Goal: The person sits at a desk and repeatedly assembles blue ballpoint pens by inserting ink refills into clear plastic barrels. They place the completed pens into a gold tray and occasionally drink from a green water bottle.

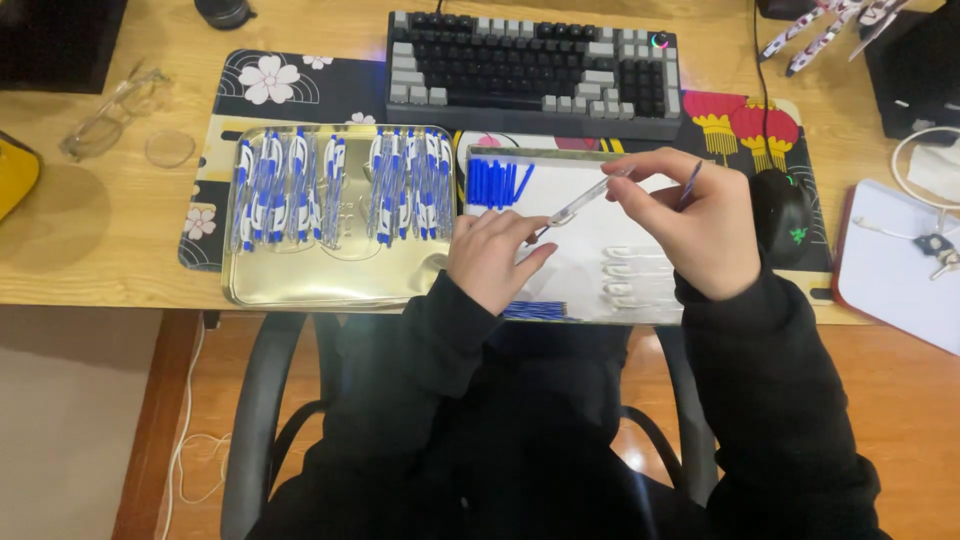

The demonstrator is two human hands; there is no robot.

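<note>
Pinching a clear pen barrel (pixel 577 205) between them, the left hand (pixel 492 258) closes on its lower tip and the right hand (pixel 690 222) on its upper end, with a thin refill (pixel 690 183) tucked between the right fingers, above the white tray (pixel 600 245). Judging by the finished blue-and-white pens (pixel 340 185) crowding the gold tray (pixel 330 280), much is done; blue caps (pixel 495 183) and white clips (pixel 625 275) remain

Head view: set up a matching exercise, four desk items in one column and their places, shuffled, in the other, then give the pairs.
1. finished pens
2. blue refills
3. clear pen barrel
4. eyeglasses

a. on the bare wood at far left
b. between the left hand and the right hand
c. in rows in the gold tray
d. top left corner of the white tray

Pairs: 1-c, 2-d, 3-b, 4-a
</note>
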